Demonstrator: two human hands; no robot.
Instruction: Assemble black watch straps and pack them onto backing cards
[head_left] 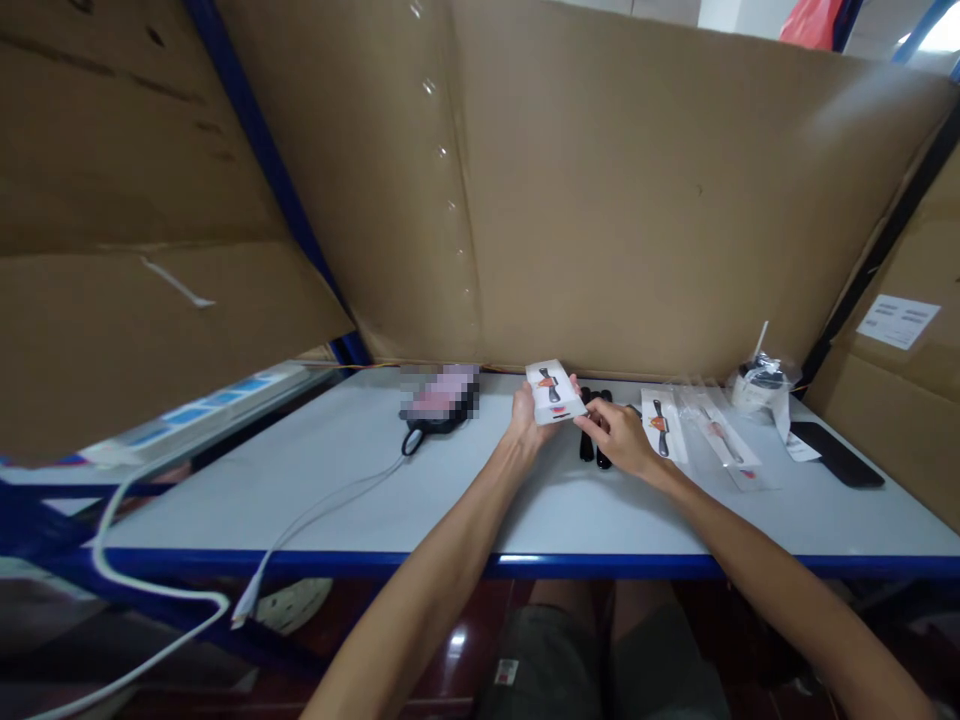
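My left hand (526, 412) is wrapped around a small white cardboard box (551, 390), held tilted above the table. The box's face is printed with a black-handled tool and an orange item. At the lower right corner of the box, my right hand (619, 435) has its thumb and fingers pinched at the end. Beneath and behind my right hand lie black-handled tools (587, 445), partly hidden by the fingers. Just right of that hand rests another printed white box (664, 425) with a similar picture.
Clear plastic bags (724, 440) with a printed box inside lie farther right. Beyond them are a plastic-wrapped container (759, 385) and a dark flat phone-like object (840, 455). A black-edged device (442, 410) with a cable sits left. Cardboard walls (675, 200) enclose the white table (360, 510).
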